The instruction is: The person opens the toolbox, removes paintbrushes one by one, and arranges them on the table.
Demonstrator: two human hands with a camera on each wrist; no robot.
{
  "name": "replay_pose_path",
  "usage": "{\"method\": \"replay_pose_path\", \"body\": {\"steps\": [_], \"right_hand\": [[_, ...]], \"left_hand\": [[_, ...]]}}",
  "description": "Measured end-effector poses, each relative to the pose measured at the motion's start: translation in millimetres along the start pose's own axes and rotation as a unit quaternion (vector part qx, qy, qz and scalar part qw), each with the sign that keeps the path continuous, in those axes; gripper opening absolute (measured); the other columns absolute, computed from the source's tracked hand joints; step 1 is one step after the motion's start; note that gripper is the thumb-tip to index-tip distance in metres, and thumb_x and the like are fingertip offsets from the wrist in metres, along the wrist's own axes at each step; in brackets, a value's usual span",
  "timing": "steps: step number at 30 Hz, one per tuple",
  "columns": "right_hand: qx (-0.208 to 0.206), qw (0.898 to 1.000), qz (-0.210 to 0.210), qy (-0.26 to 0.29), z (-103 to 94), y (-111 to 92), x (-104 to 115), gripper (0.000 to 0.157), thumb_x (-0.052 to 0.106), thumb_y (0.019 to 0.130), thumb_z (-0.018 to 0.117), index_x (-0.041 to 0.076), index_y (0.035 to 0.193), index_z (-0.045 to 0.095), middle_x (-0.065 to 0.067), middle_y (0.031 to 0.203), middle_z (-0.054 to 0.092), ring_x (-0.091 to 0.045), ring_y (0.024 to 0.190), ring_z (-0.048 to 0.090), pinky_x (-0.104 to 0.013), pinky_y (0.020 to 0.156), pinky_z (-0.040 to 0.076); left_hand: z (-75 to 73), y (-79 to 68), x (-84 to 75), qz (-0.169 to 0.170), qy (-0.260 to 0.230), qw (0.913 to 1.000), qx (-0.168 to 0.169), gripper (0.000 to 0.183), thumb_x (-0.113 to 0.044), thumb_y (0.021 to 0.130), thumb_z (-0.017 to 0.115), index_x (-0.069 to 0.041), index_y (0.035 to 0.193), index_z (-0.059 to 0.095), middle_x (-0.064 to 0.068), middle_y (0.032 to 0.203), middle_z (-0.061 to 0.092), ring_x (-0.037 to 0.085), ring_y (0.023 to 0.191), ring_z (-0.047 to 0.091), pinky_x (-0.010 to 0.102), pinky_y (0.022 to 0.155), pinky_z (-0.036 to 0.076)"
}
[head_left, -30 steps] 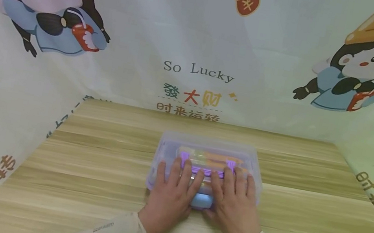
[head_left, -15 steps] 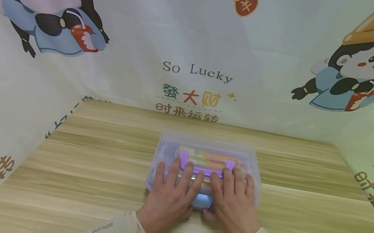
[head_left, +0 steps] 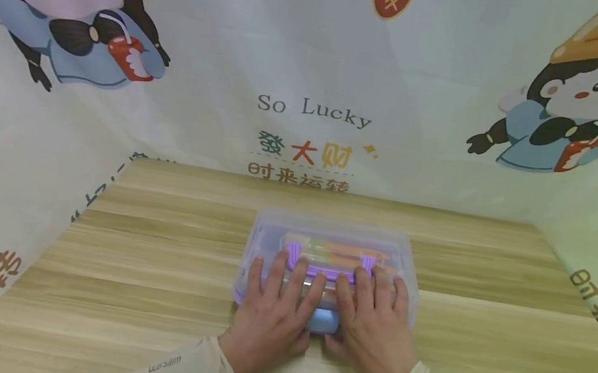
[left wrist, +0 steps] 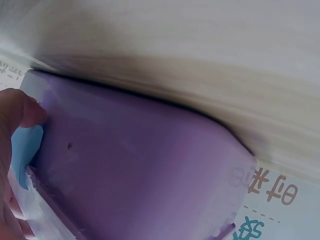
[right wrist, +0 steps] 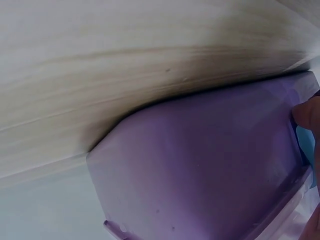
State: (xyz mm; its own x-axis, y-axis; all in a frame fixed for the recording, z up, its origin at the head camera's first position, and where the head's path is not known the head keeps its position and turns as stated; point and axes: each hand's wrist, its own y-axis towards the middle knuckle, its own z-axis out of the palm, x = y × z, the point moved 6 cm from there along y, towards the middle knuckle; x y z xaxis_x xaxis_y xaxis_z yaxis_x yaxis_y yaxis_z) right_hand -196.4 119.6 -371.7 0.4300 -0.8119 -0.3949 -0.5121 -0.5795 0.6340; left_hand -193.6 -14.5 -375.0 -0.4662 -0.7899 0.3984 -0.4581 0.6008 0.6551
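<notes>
A lidded plastic storage box (head_left: 271,228) with a clear top and purple base stands on the wooden table. Folded on its lid is a purple carry handle (head_left: 322,274). A light blue latch (head_left: 323,321) sits at the middle of the front. My left hand (head_left: 270,320) grips the front left part, fingers spread over the lid and thumb on the front wall beside the latch. Mirroring it, my right hand (head_left: 378,332) grips the front right part, its thumb (right wrist: 305,112) touching the latch's lower edge. Orange and pale green long things show blurred through the lid.
The wooden table (head_left: 145,253) extends around the box on all sides. Behind it and at both sides hangs a printed white cloth (head_left: 321,52) with cartoon figures and lettering.
Both hands stay on the box, and the box keeps its place. The carry handle lies slightly nearer to the viewer than a second ago. The head view has shifted slightly.
</notes>
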Motion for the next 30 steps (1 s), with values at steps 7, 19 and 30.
{"method": "replay_pose_path", "body": {"steps": [7,19,30], "right_hand": [[-0.008,1.0,-0.01,0.008,-3.6,4.7,-2.2,0.099,0.063,0.055,0.076,0.0,0.125,0.047,-0.028,0.117,0.054,-0.051,0.111,0.052,-0.065,0.086,0.042],[0.035,0.999,-0.017,0.036,-8.0,5.8,-3.0,0.105,0.068,0.057,0.076,0.0,0.131,0.045,-0.029,0.122,0.051,-0.052,0.116,0.049,-0.066,0.09,0.041],[0.077,0.99,-0.035,0.11,-14.4,-1.8,-9.8,0.112,0.07,0.059,0.078,0.0,0.141,0.045,-0.027,0.135,0.048,-0.05,0.124,0.044,-0.068,0.098,0.036]], "left_hand": [[-1.8,3.4,3.0,0.0,-0.002,1.0,0.009,0.081,-0.051,0.069,0.068,-0.011,0.137,0.05,0.023,0.129,0.056,0.05,0.12,0.05,0.069,0.094,0.038],[-4.9,2.9,6.0,0.0,-0.029,0.9974,0.066,0.09,-0.057,0.069,0.069,-0.009,0.142,0.049,0.024,0.134,0.054,0.05,0.122,0.048,0.068,0.096,0.037],[-11.9,1.9,11.0,-0.007,-0.084,0.9884,0.127,0.102,-0.072,0.067,0.069,-0.015,0.149,0.045,0.019,0.144,0.048,0.046,0.134,0.039,0.068,0.103,0.032]]}}
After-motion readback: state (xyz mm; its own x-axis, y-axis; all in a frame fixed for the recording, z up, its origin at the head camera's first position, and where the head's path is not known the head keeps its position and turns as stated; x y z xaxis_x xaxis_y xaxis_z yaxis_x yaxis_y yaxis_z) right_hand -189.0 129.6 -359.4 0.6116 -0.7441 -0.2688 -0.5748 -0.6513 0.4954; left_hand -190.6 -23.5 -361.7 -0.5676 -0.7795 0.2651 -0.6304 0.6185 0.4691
